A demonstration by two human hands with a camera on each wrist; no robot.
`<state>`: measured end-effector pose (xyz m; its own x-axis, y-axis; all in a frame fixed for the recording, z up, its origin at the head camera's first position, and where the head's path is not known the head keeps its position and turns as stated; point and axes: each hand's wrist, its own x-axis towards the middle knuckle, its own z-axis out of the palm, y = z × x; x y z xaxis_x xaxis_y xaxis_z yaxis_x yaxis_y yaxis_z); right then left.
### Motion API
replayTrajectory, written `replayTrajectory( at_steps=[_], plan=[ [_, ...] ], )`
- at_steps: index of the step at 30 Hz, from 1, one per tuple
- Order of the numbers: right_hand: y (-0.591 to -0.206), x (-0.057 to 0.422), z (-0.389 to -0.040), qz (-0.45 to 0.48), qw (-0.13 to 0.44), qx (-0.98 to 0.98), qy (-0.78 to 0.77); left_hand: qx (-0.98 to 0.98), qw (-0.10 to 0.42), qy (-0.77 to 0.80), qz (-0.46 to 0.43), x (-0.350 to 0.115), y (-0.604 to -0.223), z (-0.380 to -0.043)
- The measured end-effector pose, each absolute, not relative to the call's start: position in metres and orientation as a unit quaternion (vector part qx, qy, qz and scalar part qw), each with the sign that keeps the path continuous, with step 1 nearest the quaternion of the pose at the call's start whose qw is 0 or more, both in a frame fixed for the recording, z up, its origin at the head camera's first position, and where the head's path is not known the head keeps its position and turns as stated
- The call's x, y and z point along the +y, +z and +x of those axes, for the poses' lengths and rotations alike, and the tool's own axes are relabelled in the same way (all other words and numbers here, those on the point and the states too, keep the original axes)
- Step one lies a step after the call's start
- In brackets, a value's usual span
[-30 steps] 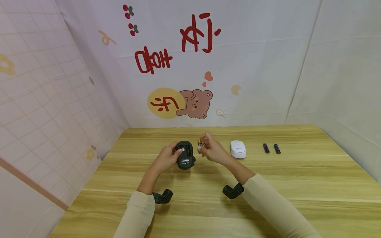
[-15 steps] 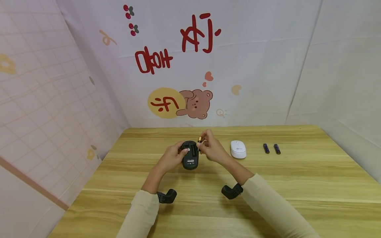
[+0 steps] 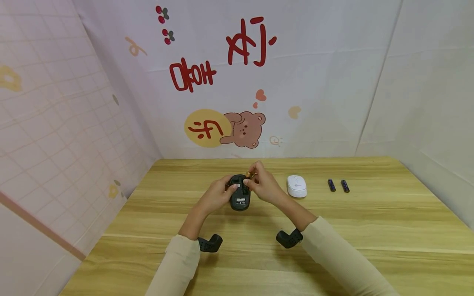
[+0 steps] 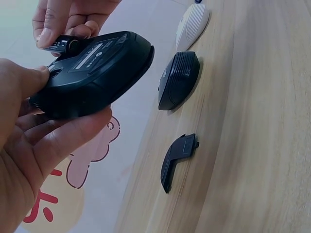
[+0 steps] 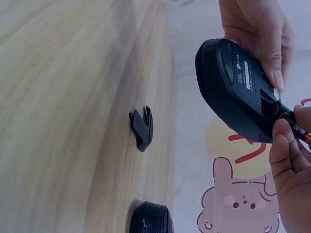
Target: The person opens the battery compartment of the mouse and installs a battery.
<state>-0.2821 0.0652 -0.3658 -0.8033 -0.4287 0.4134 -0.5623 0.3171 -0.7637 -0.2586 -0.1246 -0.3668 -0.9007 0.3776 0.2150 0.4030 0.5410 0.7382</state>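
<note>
My left hand (image 3: pixel 216 197) grips a black computer mouse (image 3: pixel 240 202) above the table, its underside turned up and its battery slot uncovered. The left thumb presses on the underside beside the slot. A black and gold AA battery (image 5: pixel 293 122) is pinched between the thumb and fingers of my right hand (image 3: pixel 264 185). Its lower end sits at the slot's opening, tilted against the mouse. Under the held mouse, a loose black battery cover (image 4: pixel 179 158) and a second black mouse (image 4: pixel 180 80) lie on the table; the wrist views show both.
To the right of my hands stands a white mouse (image 3: pixel 296 186) on the wooden table (image 3: pixel 252 263). Farther right lie two dark blue batteries (image 3: pixel 331 185), side by side. A printed cloth wall (image 3: pixel 318 82) rises behind the table's back edge.
My left hand has carried the mouse to the right, up to the battery. The battery, earlier apart from the mouse, is now at its slot. My right hand has barely moved.
</note>
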Motion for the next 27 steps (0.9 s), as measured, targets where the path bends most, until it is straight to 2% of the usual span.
replayTrajectory(
  at_steps=[12, 27],
  plan=[
    [-0.3656, 0.0648, -0.2782, 0.330, 0.125, -0.835, 0.422, -0.878, 0.013, -0.417, -0.233, -0.1213, -0.3670, -0.2593],
    [-0.3660, 0.0675, -0.2766, 0.358, 0.164, -0.839, 0.376, -0.871, 0.016, -0.430, -0.235, -0.1187, -0.3626, -0.2564]
  ],
)
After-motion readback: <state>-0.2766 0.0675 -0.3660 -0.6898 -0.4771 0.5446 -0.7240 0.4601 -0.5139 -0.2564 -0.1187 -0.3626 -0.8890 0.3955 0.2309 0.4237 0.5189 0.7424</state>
